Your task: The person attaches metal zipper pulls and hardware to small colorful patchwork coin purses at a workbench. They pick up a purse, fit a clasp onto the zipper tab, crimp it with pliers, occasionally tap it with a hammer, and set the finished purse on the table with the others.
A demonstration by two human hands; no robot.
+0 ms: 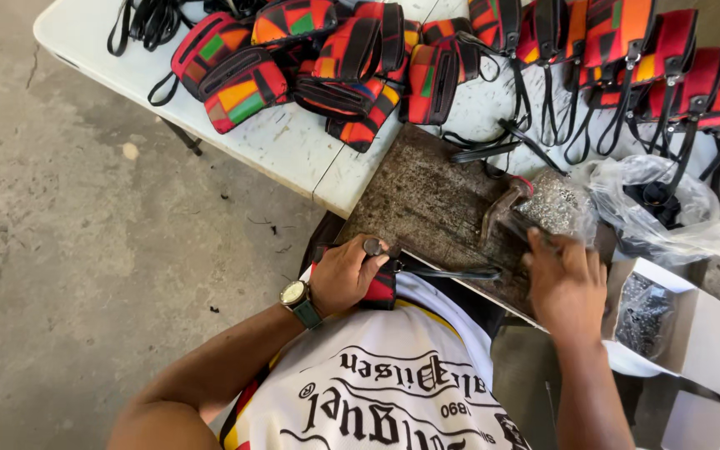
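My left hand (pixel 345 275), with a green-strapped watch on its wrist, grips a small red and black pouch (pixel 381 287) at the near edge of a rusty metal plate (pixel 427 196). A black strap (pixel 452 272) runs from the pouch to the right along that edge. My right hand (pixel 564 279) is closed around the handle of a hammer (pixel 506 204), whose head rests on the plate. Which part of the pouch lies on the plate is hidden by my left hand.
Several colourful red, orange and green pouches (pixel 293 58) with black straps cover the white folding table (pixel 285 146). A clear plastic bag (pixel 660 200) of small metal parts lies right of the plate. An open cardboard box (pixel 685 321) holds dark hardware. Bare concrete floor (pixel 85 250) lies left.
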